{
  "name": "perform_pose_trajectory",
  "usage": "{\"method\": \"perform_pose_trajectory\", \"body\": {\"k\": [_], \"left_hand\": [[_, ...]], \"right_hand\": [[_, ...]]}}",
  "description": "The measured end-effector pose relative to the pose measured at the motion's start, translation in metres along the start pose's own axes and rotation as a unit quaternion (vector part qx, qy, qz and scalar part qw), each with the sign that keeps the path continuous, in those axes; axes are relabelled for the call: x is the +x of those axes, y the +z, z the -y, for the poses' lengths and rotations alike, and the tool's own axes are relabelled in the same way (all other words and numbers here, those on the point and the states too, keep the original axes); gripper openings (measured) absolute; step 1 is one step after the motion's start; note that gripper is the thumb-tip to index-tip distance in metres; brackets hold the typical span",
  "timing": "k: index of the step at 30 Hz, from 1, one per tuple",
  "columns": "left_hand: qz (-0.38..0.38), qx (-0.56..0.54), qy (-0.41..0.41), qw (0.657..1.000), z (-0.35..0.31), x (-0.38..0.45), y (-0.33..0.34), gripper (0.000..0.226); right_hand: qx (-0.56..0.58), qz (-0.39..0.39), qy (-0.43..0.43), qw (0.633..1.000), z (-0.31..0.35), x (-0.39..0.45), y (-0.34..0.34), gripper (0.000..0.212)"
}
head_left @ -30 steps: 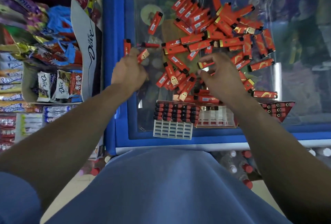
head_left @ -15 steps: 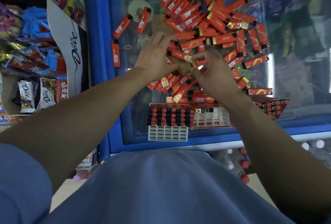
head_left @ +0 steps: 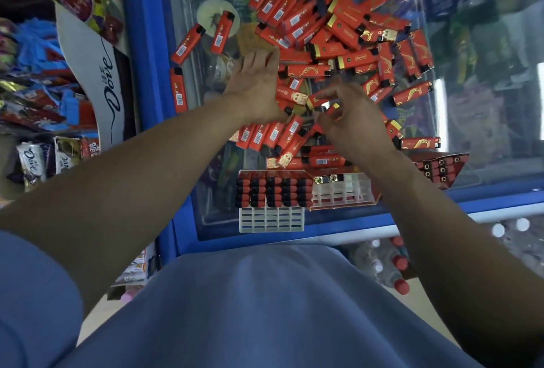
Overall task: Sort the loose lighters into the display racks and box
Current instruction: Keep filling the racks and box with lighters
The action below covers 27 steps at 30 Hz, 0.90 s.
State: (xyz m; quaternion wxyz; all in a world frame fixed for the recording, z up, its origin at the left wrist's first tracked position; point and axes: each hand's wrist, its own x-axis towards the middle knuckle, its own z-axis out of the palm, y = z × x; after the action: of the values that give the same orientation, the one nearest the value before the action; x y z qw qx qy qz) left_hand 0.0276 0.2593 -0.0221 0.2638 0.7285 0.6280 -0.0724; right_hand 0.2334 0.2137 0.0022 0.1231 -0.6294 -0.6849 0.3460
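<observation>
Several loose red lighters (head_left: pixel 347 43) lie heaped on the glass lid of a blue freezer (head_left: pixel 147 67). My left hand (head_left: pixel 256 85) lies flat on the pile's left side with straight fingers. My right hand (head_left: pixel 353 117) pinches a red lighter with a gold band (head_left: pixel 319 99) between thumb and fingers. At the near edge stands a white display rack (head_left: pixel 270 220) with rows of red and black lighters in it. Beside it sits a clear rack (head_left: pixel 344 191) holding two lighters, and a red box (head_left: pixel 438 167) of lighters lies at the right.
Three stray lighters (head_left: pixel 188 43) lie left of the pile near the freezer frame. Shelves of chocolate and snack packs (head_left: pixel 44 155) fill the left side. Bottles with red and white caps (head_left: pixel 397 264) stand below the freezer at the right.
My left hand moved from the freezer's left edge, where it let go of lighters, onto the pile. My right hand picked up a gold-banded lighter. The view shifted right.
</observation>
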Motion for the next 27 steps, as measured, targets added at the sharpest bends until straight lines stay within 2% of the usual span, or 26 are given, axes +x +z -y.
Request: {"method": "perform_pose_trajectory", "body": {"k": [6,11,14,18,23,27], "left_hand": [[-0.017,0.009,0.003,1.0,-0.005,0.002,0.011,0.109],[-0.006,0.001,0.019,1.0,-0.008,0.01,0.012,0.114],[-0.013,-0.039,0.013,0.999,-0.008,0.013,0.011,0.108],[-0.056,-0.108,-0.008,0.993,0.01,0.008,0.018,0.085],[-0.147,-0.071,-0.008,0.987,0.017,-0.006,0.04,0.039],[-0.166,-0.116,-0.026,0.979,0.018,-0.006,0.035,0.034]], "right_hand": [[-0.015,0.001,0.014,1.0,-0.008,0.004,0.001,0.026],[-0.015,0.007,0.017,1.0,-0.01,0.006,0.002,0.026],[-0.001,-0.001,0.014,1.0,-0.013,0.005,-0.002,0.024],[0.003,-0.015,0.017,1.0,-0.016,0.002,-0.006,0.022],[-0.01,0.008,0.025,1.0,-0.018,-0.003,0.001,0.024],[-0.007,0.015,0.019,1.0,-0.016,-0.003,0.003,0.023]]}}
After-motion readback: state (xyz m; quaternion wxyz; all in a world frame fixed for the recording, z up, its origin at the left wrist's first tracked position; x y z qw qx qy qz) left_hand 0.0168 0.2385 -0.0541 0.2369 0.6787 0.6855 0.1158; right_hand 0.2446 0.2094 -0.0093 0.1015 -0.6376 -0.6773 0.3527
